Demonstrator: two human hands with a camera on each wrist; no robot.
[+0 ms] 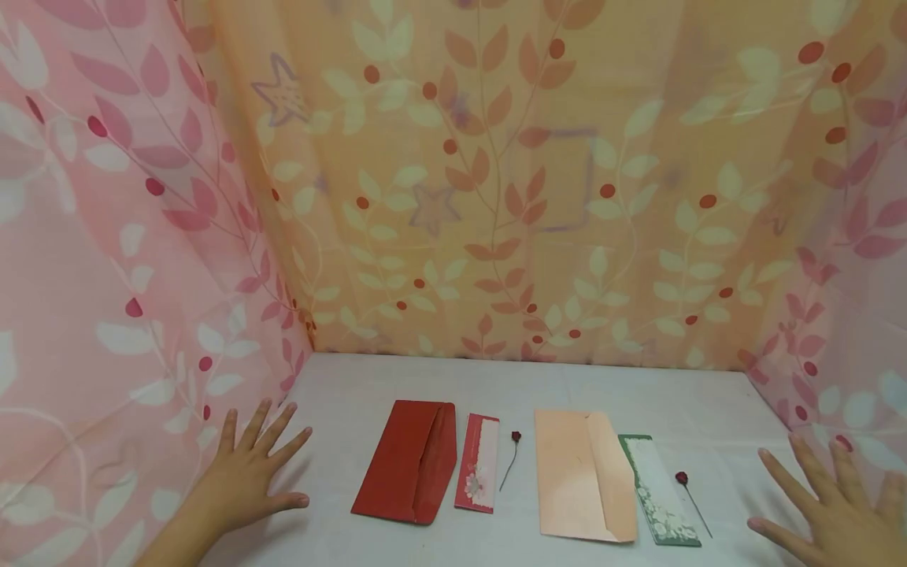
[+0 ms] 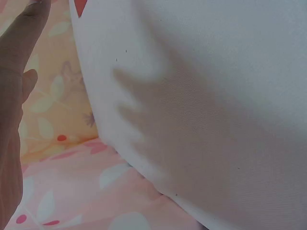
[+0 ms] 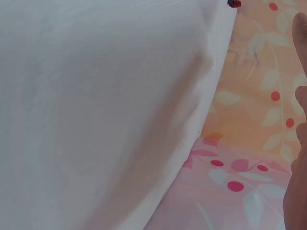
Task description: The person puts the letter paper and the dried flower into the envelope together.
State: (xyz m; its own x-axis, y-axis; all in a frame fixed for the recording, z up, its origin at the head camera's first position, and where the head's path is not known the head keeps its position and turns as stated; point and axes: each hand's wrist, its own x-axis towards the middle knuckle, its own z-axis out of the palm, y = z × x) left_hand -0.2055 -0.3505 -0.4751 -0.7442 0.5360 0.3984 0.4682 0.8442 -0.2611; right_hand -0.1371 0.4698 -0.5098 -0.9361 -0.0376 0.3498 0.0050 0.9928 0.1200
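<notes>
My left hand [image 1: 251, 465], fingers spread and holding nothing, hovers at the left of the white table, nearest the red envelope [image 1: 397, 461]. Right of that envelope lie a pink floral card [image 1: 478, 465] and a small dark red rose on a thin stem [image 1: 516, 437]. A peach envelope [image 1: 570, 476] comes after them, its flap side facing right. Against its right edge is a green-bordered floral card [image 1: 659, 492], with a second stemmed rose [image 1: 682, 478] beside it. My right hand [image 1: 839, 504] is spread and bare at the far right, apart from that rose.
White cloth covers the table [image 1: 510, 382]. Patterned curtains enclose it: a yellow-orange one [image 1: 496, 197] behind, a pink one [image 1: 127, 236] on the left and another pink one [image 1: 857, 315] on the right. Shadows of the hands fall on the cloth in both wrist views.
</notes>
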